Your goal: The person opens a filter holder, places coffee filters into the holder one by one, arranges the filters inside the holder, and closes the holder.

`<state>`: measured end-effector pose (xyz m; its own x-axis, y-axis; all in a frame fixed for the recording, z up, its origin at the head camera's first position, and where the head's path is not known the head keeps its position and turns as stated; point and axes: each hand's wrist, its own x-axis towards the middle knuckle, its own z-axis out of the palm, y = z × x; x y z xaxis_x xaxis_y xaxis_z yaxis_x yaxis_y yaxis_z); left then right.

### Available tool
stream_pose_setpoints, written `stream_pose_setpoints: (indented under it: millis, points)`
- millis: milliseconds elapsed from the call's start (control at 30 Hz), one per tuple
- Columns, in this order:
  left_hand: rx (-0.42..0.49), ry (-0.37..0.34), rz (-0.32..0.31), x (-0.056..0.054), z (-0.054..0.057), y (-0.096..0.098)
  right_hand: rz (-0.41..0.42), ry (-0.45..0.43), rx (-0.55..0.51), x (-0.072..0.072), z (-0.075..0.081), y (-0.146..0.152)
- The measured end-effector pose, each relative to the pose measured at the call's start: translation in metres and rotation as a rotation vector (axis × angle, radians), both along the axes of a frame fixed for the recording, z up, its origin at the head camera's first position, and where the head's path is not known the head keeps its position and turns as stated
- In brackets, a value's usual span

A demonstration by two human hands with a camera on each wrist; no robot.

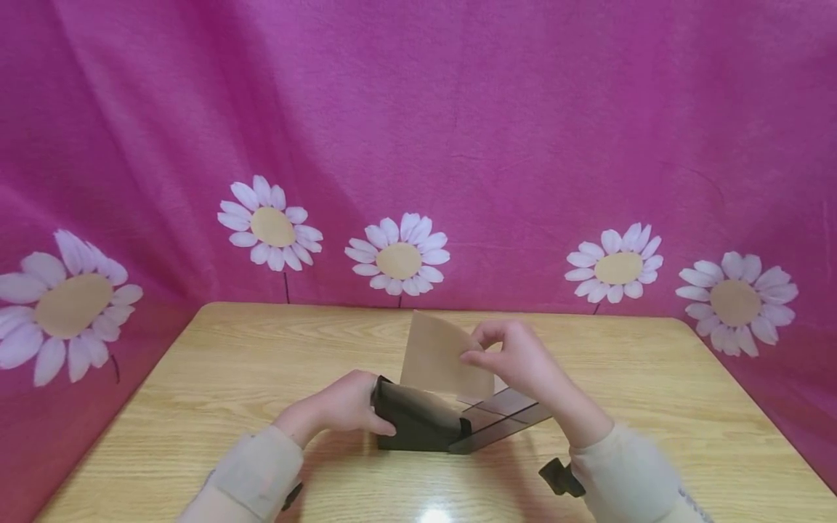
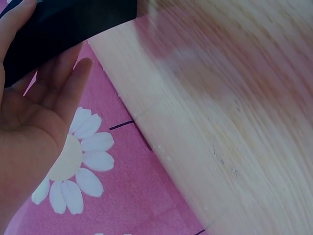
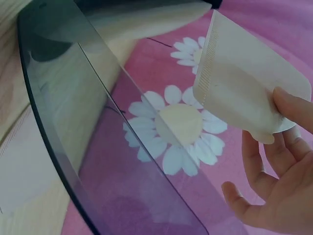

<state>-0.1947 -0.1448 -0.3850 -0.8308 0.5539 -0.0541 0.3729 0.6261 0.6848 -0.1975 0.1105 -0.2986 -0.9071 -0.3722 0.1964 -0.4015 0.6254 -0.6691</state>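
Note:
My left hand (image 1: 349,403) grips the left end of a black box (image 1: 415,421) on the table, thumb on its near side. The left wrist view shows that hand (image 2: 34,122) around the dark box (image 2: 73,29). The box's smoky see-through lid (image 1: 503,421) is swung open to the right. Above the box, my right hand (image 1: 516,356) pinches a tan paper coffee filter (image 1: 438,356) by its right side. In the right wrist view the filter (image 3: 244,73) shows a crimped edge, held between thumb and fingers. The inside of the box is mostly hidden.
Another pale paper with a crimped edge (image 3: 27,166) lies beyond the lid in the right wrist view. The light wooden table (image 1: 261,349) ends at a pink cloth (image 1: 497,145) printed with several white daisies. A dark strap piece (image 1: 561,478) sits at my right wrist.

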Motion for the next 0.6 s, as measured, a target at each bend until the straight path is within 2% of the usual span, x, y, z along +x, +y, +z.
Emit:
stream_pose_setpoints:
  millis: [267,433,600]
  points:
    - [-0.009,-0.003,0.01,-0.001,0.002,0.003,0.019,-0.006,-0.024,-0.001,-0.01,-0.007]
    - [-0.018,0.006,0.015,-0.001,0.002,0.005,0.011,-0.01,0.007,0.001,-0.019,-0.013]
    - [-0.022,-0.033,0.04,0.0,0.004,0.005,0.001,-0.011,0.041,0.004,-0.026,-0.02]
